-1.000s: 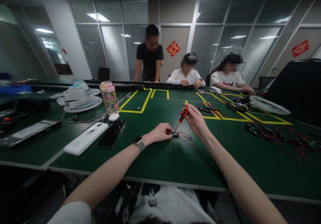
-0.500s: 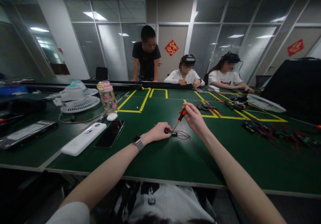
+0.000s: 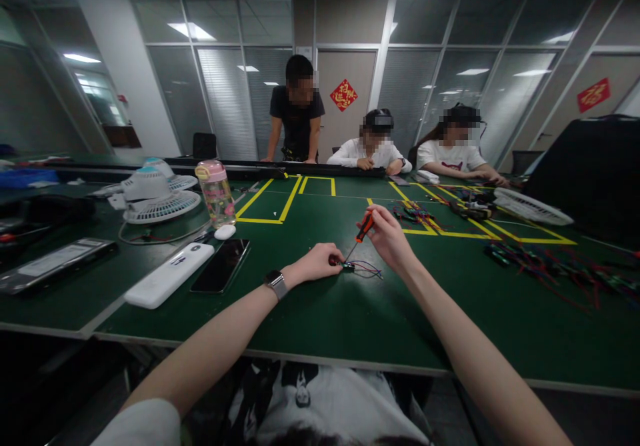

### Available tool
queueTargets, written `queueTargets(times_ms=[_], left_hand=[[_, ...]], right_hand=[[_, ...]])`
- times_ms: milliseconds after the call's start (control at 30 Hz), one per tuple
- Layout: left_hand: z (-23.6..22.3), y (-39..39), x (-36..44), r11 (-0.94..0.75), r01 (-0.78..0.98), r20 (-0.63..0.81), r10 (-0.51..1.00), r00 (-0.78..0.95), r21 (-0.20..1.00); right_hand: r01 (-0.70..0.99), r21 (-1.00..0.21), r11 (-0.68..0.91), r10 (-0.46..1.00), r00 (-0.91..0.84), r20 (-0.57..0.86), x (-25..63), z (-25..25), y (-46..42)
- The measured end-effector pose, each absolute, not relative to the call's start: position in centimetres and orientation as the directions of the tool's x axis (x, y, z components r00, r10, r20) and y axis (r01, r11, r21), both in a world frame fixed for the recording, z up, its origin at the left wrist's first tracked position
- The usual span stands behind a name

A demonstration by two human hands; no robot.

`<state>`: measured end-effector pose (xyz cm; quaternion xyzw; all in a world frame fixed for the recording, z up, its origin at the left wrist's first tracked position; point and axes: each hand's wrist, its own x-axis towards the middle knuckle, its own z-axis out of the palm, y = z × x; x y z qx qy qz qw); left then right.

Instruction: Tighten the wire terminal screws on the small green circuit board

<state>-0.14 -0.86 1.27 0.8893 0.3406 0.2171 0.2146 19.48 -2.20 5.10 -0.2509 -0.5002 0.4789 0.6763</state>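
Observation:
My left hand [image 3: 316,265] rests on the green table [image 3: 350,313], fingers pinched on a small green terminal block [image 3: 347,267] with red and blue wires [image 3: 369,271] trailing to the right. A watch sits on that wrist. My right hand [image 3: 389,236] is raised just above and to the right, fingers closed round the orange-and-black handle of a small screwdriver [image 3: 363,227]. Its thin shaft slants down to the block.
A black phone [image 3: 221,265], a white power bank [image 3: 170,275], a white mouse [image 3: 225,232], a pink-capped bottle [image 3: 216,194] and a desk fan [image 3: 156,197] lie left. Wire bundles [image 3: 550,265] spread right. Yellow tape marks the table. Three people are at the far side.
Both hands stay on the block and screwdriver. The view shifted slightly; the right hand's fingers moved a little on the handle.

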Motion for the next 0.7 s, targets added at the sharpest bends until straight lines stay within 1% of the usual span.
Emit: queueTargets(times_ms=[267, 500, 600, 700], left_hand=[[0.81, -0.51, -0.09, -0.679, 0.5, 0.254, 0.696, 0.671, 0.538], [0.79, -0.46, -0.16, -0.674, 0.501, 0.246, 0.698, 0.673, 0.542], [0.7, -0.42, -0.22, -0.682, 0.493, 0.253, 0.69, 0.678, 0.54], [0.61, -0.4, -0.19, -0.679, 0.488, 0.26, 0.693, 0.672, 0.549]], right_hand=[[-0.444, -0.8, 0.404, 0.901, 0.041, 0.433, 19.37, 5.22, -2.24], [-0.443, -0.789, 0.426, 0.899, 0.109, 0.424, 19.53, 4.8, -1.85], [-0.447, -0.803, 0.395, 0.911, 0.074, 0.407, 19.73, 4.71, -1.76], [-0.489, -0.797, 0.355, 0.919, 0.028, 0.393, 19.66, 4.78, -1.81]])
